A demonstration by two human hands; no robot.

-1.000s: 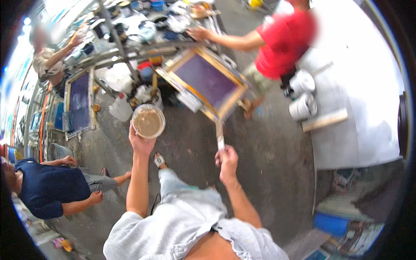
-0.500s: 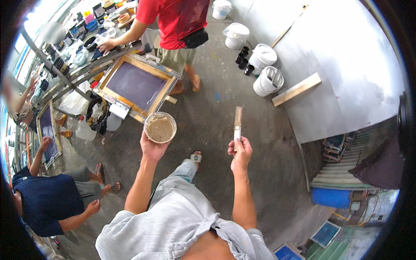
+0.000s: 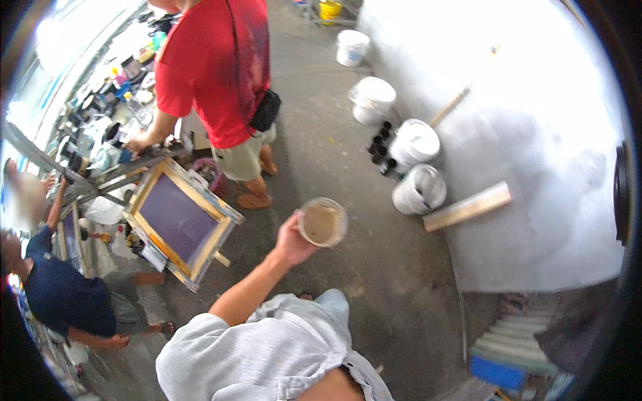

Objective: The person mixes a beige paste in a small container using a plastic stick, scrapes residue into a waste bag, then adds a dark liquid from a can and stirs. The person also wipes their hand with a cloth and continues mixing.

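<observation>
My left hand (image 3: pixel 292 242) grips a round, clear-rimmed tub (image 3: pixel 304 230) from its left side. Greyish-brown paste (image 3: pixel 322 222) fills much of it, smeared up the inner wall. The tub is held out over the floor, ahead of my body. My right hand and the flat brush it held earlier are out of the picture. To the left, apart from my hand, a wood-framed screen (image 3: pixel 177 212) with a dark purple mesh stands tilted by the workbench.
A person in a red shirt (image 3: pixel 224 73) reaches to the cluttered bench (image 3: pixel 100 113); another in dark blue (image 3: pixel 67 287) is at left. White buckets (image 3: pixel 374 100), black bottles (image 3: pixel 381 146) and a wooden plank (image 3: pixel 468 208) line the right wall.
My left hand and the tub have moved right across the view. My right hand, with the flat brush, has gone out of sight. The person in red appears nearer and more upright.
</observation>
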